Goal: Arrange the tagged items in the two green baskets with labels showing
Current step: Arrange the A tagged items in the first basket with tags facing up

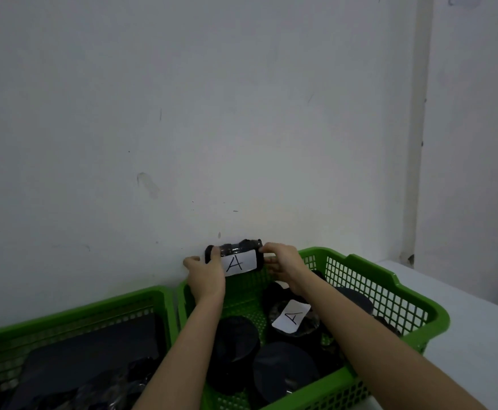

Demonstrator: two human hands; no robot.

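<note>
Fingers of left hand [205, 276] and right hand [281, 263] clamped on ends of black wrapped roll [234, 255], white label [237, 263] marked "A" shown, held above far rim of right green basket [389, 294], latticed plastic, dark rounded bundles contained, one labelled bundle [292, 318] among them, left green basket [73, 318] filled with flat dark items, white wall [212, 113] behind.

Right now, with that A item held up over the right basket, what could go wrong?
1. The black bundle is pinched only at its ends by the left hand and right hand, above the far rim of the right basket; a slip might drop it behind.
2. Several dark items there show no label, so they may need turning.
</note>
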